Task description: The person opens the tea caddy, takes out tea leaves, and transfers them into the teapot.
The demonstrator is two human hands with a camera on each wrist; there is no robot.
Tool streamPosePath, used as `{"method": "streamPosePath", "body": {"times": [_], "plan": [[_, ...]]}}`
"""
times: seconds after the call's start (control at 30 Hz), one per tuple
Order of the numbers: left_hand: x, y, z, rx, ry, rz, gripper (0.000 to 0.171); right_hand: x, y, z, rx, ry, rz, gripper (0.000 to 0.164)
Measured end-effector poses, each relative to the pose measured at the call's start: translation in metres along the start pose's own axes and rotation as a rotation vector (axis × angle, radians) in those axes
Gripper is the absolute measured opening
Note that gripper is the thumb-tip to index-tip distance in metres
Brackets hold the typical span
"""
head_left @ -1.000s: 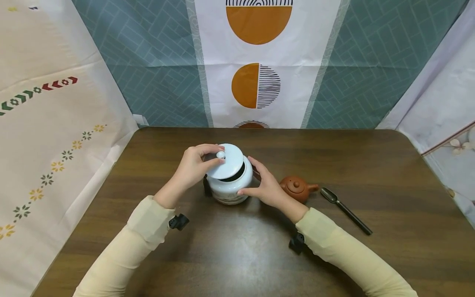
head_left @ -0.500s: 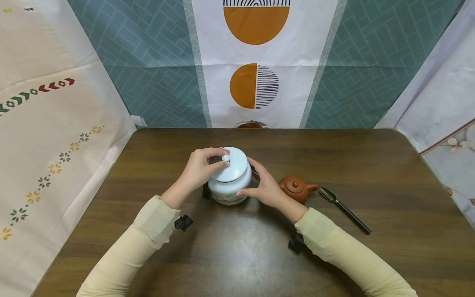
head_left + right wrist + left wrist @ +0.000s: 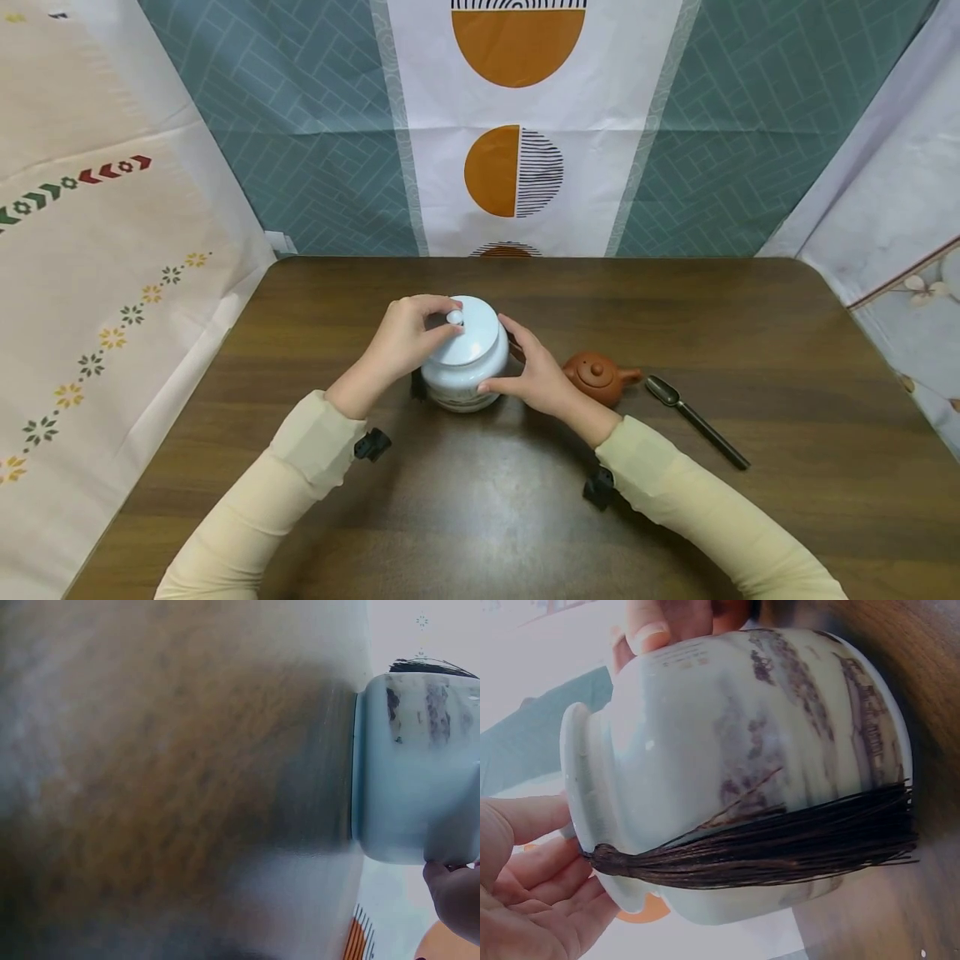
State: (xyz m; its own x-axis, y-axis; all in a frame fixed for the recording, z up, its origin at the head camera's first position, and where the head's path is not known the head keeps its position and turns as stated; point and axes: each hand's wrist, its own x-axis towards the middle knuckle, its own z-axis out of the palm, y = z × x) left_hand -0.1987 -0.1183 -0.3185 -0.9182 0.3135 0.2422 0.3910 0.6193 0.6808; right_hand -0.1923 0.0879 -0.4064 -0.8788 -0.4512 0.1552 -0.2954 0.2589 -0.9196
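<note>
A white lidded jar (image 3: 457, 382) stands on the table, its lid (image 3: 477, 333) seated on the mouth. My left hand (image 3: 408, 337) pinches the small round knob of the lid between thumb and fingers. Around the jar's right side, my right hand (image 3: 536, 375) curves, thumb at the front and fingers behind. The left wrist view has a dark tassel (image 3: 795, 844) hanging down the jar's painted wall and the right thumb (image 3: 649, 630) against it. In the right wrist view, part of the right hand (image 3: 457, 900) touches the jar's side.
A brown clay teapot (image 3: 597, 379) sits just right of the jar, partly behind the right wrist. Further right lies a dark long-handled scoop (image 3: 697, 422). The wooden table (image 3: 480, 517) ends at a patterned cloth backdrop (image 3: 337, 167).
The left hand has moved slightly right and down with the lid, which was tilted with a dark gap showing and now covers the mouth. The right hand has stayed on the jar.
</note>
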Motion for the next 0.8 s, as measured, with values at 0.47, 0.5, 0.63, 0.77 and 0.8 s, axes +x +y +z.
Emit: {"method": "streamPosePath", "body": {"times": [0.47, 0.5, 0.63, 0.77, 0.8], "plan": [[0.002, 0.004, -0.001, 0.029, -0.003, -0.076, 0.023, 0.002, -0.001, 0.0, 0.009, 0.007, 0.004, 0.098], [0.002, 0.004, -0.001, 0.032, -0.005, -0.085, 0.023, 0.002, -0.001, 0.0, 0.012, 0.012, 0.002, 0.098], [0.004, 0.008, -0.002, 0.059, -0.023, -0.122, 0.024, 0.002, -0.002, 0.001, 0.017, 0.017, 0.001, 0.097], [0.004, 0.012, -0.002, 0.078, -0.037, -0.143, 0.025, 0.0, -0.003, 0.001, 0.013, 0.02, 0.005, 0.095], [0.004, 0.013, -0.001, 0.08, -0.036, -0.143, 0.025, 0.0, -0.004, 0.001, 0.013, 0.024, 0.006, 0.095]]}}
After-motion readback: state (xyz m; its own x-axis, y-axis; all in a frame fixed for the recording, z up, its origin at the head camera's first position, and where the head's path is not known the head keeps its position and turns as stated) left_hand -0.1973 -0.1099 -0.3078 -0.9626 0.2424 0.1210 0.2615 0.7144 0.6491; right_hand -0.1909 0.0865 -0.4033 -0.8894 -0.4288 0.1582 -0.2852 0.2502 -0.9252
